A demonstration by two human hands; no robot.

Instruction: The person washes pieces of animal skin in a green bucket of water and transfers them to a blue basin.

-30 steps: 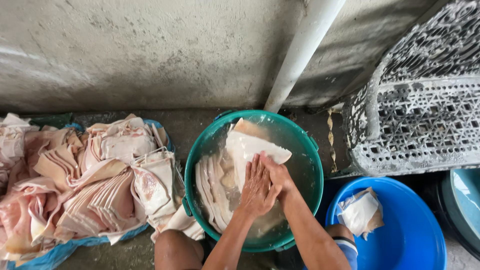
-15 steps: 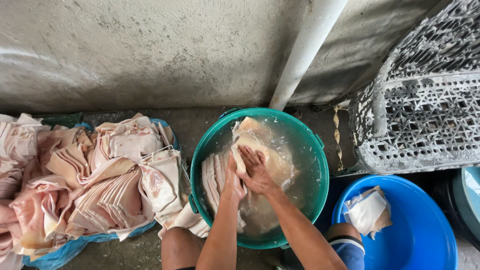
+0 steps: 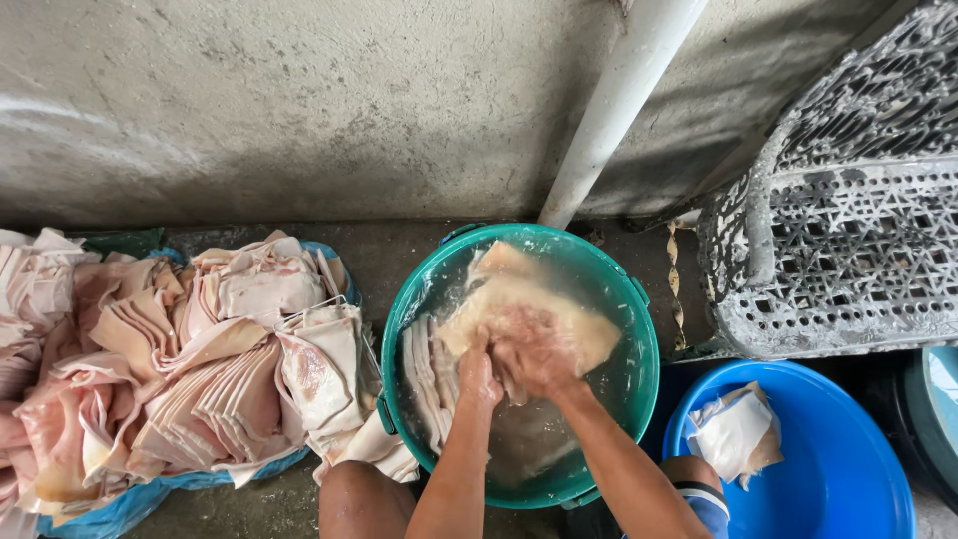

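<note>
A green round basin (image 3: 611, 268) of cloudy water sits on the floor in front of me. Both my hands are in it, pressing a large pale slab of pork skin (image 3: 554, 299) under the water. My left hand (image 3: 477, 377) grips the slab's near-left edge. My right hand (image 3: 534, 357), partly under water, holds the slab's near middle. Several more pale slabs (image 3: 424, 374) stand on edge along the basin's left wall.
A big heap of pink-white pork skin slabs (image 3: 180, 359) lies on blue plastic sheeting (image 3: 150, 496) at the left. A blue basin (image 3: 848, 479) at lower right holds one slab (image 3: 736, 431). A white pipe (image 3: 619, 100) runs up the concrete wall. Grey plastic crates (image 3: 848, 220) stand at right.
The slab that I held raised above the water a second ago has gone down into the basin, and both hands have pushed further in, now pressing it under.
</note>
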